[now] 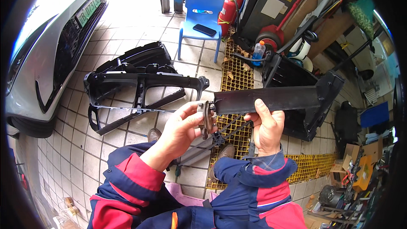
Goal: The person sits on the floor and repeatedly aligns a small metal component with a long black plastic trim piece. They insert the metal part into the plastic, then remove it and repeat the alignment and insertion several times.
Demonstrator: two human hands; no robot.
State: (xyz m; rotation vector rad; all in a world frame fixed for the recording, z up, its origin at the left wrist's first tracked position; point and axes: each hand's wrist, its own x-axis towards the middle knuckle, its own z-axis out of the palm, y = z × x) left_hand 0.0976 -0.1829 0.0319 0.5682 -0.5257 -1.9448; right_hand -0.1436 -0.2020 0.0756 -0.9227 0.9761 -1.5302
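Observation:
In front of me my right hand (268, 128) grips a long black plastic panel (267, 99), its thumb on top and its fingers beneath. The panel widens into a bracket-like end at the right. Closed around a small worn grey-brown bracket (206, 118) is my left hand (185, 126). This bracket stands upright against the panel's left end; I cannot tell whether the two are joined. Farther left, a large black plastic car frame (137, 80) with wide openings lies on the floor.
A white car (42, 51) stands at the left. A blue chair (203, 6) holds a phone (204, 29), beside red fire extinguishers (227, 10). Yellow grating (237, 74) crosses the tiled floor. A bottle (258, 52) stands near black parts; boxes (352, 154) and tools crowd the right.

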